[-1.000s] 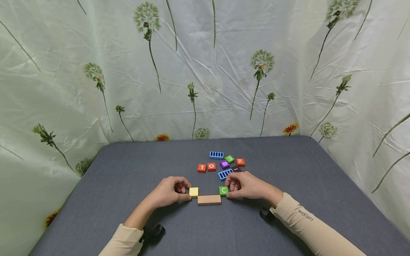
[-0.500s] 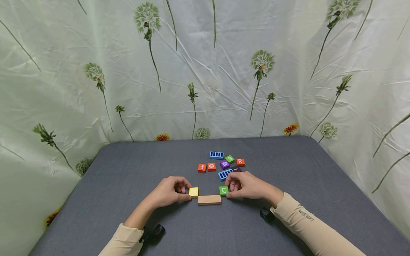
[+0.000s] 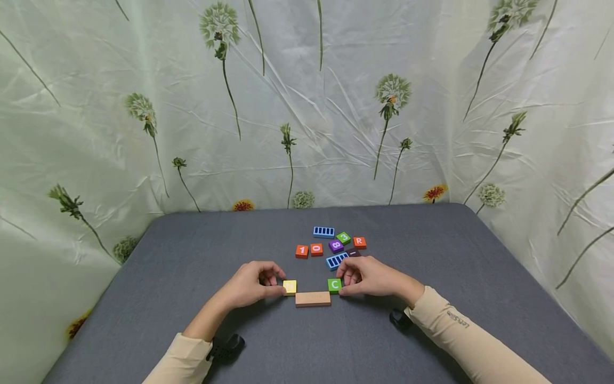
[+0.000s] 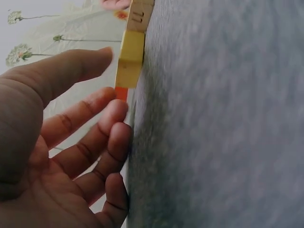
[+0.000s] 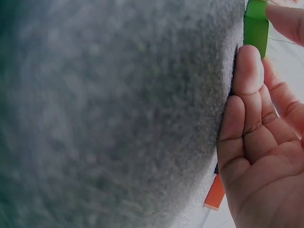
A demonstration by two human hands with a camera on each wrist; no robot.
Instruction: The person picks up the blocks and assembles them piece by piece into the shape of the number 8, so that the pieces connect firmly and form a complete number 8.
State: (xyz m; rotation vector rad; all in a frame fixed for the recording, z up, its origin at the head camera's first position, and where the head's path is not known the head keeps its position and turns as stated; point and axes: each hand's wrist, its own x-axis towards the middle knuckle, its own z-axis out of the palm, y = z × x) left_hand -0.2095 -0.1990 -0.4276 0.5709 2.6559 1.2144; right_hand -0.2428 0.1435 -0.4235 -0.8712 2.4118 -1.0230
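Dandelion-printed cloth [image 3: 336, 106] hung behind your gray bench [image 3: 216, 240]. At lower center of the frame, your left hand [image 3: 254, 281] had its fingers spread beside the yellow block [image 3: 290, 287], thumb just apart; your right hand [image 3: 374, 278] touched the green C block [image 3: 334, 286] (whether its fingers pinched it could not be told). Between and slightly below them lay the wooden block [image 3: 313, 299]. Uneven inward pressure could have skewed your row; lifting carelessly, your right knuckles might have bumped the blue barred block [image 3: 337, 261].
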